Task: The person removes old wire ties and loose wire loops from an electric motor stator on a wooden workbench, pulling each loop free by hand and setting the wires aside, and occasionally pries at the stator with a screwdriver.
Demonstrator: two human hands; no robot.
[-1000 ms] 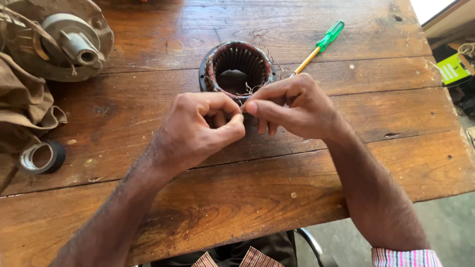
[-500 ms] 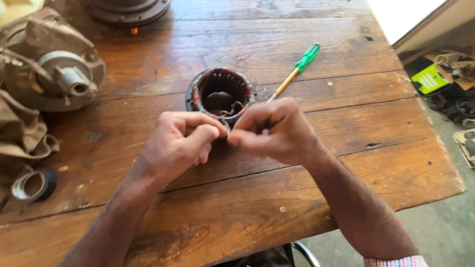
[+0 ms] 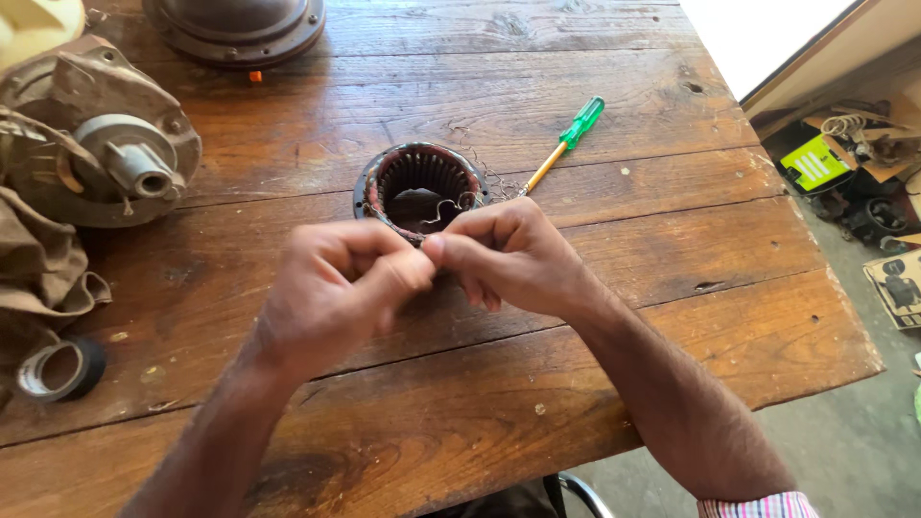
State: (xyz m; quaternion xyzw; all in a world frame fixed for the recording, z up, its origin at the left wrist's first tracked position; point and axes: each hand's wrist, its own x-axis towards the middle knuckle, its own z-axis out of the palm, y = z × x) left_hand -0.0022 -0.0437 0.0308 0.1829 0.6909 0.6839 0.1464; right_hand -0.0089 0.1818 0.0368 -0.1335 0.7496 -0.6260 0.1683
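Note:
A round motor stator (image 3: 420, 184) with copper windings stands on the wooden table (image 3: 595, 288). My left hand (image 3: 336, 293) and my right hand (image 3: 508, 254) meet just in front of it, fingertips pinched together on a thin wire lead (image 3: 443, 209) that curls up from the stator's near rim. Both hands hover a little above the tabletop. The wire's end is hidden between my fingers.
A green-handled screwdriver (image 3: 564, 142) lies right of the stator. A metal motor end cover (image 3: 106, 144) and brown cloth (image 3: 38, 278) sit at the left, a tape roll (image 3: 58, 369) below them, another round housing (image 3: 235, 27) at the top. Clutter lies on the floor (image 3: 863, 163) beyond the table's right edge.
The view has shifted, so the stator and hands sit lower and further from the camera. My hands have stayed pinched together on the wire in front of the stator.

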